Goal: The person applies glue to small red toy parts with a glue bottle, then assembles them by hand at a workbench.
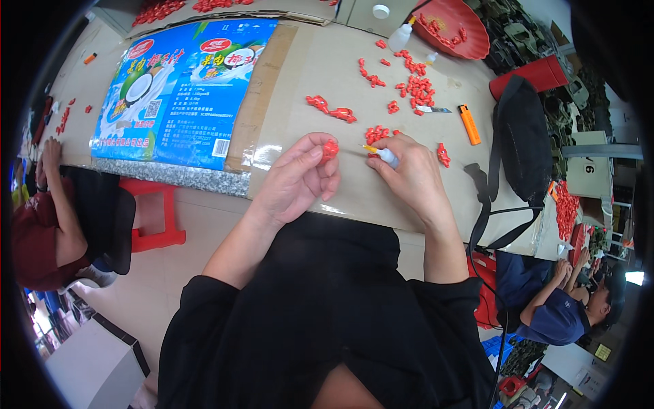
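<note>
Near the table's front edge, my left hand (300, 174) is closed in a pinch on a small red piece (330, 148), partly covered by the fingers. To its right my right hand (417, 174) grips a small white glue bottle (388, 157) with a yellow nozzle. The nozzle points left toward the red piece, with a gap between them. Just beyond my right hand lies a small heap of red pieces (379, 133), some hidden by the fingers. Whether the right fingers also touch a red piece cannot be made out.
Loose red pieces (417, 91) lie farther back beside a blade (434, 109) and an orange lighter (470, 125). A red tray (453, 27) and another white bottle (400, 35) stand behind. Left is blue printed cardboard (174, 95); right, a black bag (521, 143). People sit at both sides.
</note>
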A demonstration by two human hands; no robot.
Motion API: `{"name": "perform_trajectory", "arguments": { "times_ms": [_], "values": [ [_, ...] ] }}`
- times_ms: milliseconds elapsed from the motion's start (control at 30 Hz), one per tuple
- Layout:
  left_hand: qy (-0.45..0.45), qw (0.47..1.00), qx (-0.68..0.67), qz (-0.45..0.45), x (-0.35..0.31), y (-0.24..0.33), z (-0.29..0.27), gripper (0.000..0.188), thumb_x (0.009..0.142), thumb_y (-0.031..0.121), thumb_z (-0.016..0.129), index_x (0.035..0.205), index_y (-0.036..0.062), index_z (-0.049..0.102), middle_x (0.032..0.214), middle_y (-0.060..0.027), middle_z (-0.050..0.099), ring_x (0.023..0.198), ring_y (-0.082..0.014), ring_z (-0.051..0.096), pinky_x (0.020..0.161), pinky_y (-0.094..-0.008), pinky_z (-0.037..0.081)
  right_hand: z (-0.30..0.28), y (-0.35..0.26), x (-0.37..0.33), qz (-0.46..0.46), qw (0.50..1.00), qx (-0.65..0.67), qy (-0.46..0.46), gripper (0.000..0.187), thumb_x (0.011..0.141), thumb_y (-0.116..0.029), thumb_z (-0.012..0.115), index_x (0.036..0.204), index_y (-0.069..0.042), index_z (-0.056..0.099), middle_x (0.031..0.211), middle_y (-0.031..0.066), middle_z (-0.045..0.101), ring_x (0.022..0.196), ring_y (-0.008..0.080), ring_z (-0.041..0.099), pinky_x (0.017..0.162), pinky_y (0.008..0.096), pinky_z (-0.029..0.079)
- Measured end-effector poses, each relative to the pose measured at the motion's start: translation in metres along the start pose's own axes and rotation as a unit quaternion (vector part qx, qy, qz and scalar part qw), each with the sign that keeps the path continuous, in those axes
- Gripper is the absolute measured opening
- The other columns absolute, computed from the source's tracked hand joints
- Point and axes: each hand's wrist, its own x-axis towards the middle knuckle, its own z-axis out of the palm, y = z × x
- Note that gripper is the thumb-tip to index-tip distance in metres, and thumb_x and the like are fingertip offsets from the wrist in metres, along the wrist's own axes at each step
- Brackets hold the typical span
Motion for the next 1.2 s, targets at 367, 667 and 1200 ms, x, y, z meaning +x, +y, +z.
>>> {"name": "perform_trajectory", "arguments": {
  "times_ms": [367, 667, 1200],
  "values": [
    [0.011, 1.0, 0.0, -0.023, -0.001, 0.003, 0.007, 0.022, 0.089, 0.022, 0.039, 0.099, 0.0037, 0.045, 0.068, -0.0034, 0.044, 0.058, -0.0135, 0.046, 0.046, -0.0231, 0.035, 0.009, 0.009, -0.012, 0.098, 0.918, 0.385, 0.021, 0.014, 0.075, -0.011, 0.062, 0.084, 0.0, 0.057, 0.073, 0.0056, 0.057, 0.06, 0.0113, 0.051, 0.055, 0.0219, 0.039],
    [0.047, 0.998, 0.016, -0.038, -0.001, -0.003, 0.017, 0.026, 0.091, 0.027, 0.037, 0.092, 0.0033, 0.049, 0.062, -0.0019, 0.042, 0.054, -0.0124, 0.044, 0.043, -0.0215, 0.034, 0.015, 0.008, -0.024, 0.194, 0.639, 0.744, 0.005, 0.011, 0.077, -0.007, 0.058, 0.087, -0.001, 0.056, 0.073, 0.008, 0.056, 0.058, 0.0115, 0.05, 0.056, 0.0239, 0.041],
    [0.052, 0.997, 0.001, -0.057, 0.005, -0.007, 0.019, 0.022, 0.091, 0.027, 0.035, 0.088, 0.0077, 0.046, 0.064, -0.001, 0.044, 0.051, -0.0091, 0.041, 0.036, -0.0183, 0.028, 0.022, 0.015, -0.028, 0.168, 0.542, 0.823, 0.03, 0.008, 0.076, -0.003, 0.054, 0.084, -0.002, 0.052, 0.068, 0.0058, 0.051, 0.058, 0.013, 0.048, 0.055, 0.0253, 0.037]
  ]
}}
